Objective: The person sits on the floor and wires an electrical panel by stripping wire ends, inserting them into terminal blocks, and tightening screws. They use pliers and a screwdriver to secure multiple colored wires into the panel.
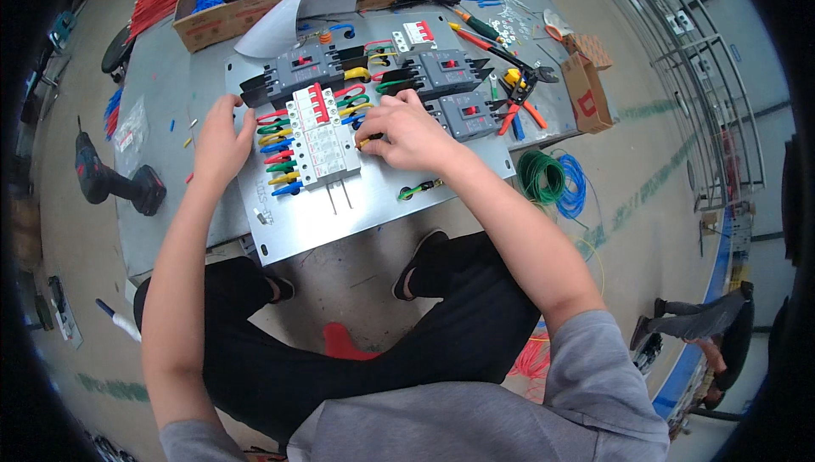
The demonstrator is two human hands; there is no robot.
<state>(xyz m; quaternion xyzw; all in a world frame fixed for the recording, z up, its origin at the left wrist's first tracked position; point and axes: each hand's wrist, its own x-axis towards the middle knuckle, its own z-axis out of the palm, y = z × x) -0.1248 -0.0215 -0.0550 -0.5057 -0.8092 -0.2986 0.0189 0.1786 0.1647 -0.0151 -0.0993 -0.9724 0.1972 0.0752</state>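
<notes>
Pinching, seemingly, a yellow wire point(363, 143) with right hand point(407, 133), just beside white switches point(321, 135) on metal plate point(373, 205), maybe to stop wobbling; resting left hand point(222, 141), fingers loose, near plate's left edge, maybe for steadying.

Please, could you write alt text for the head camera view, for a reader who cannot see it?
A seated person's bare hands are over a metal panel: the right hand at coloured wires right of white circuit breakers, the left hand near the upper left corner. Beyond are dark grey breakers; a cordless drill lies far left.
</notes>
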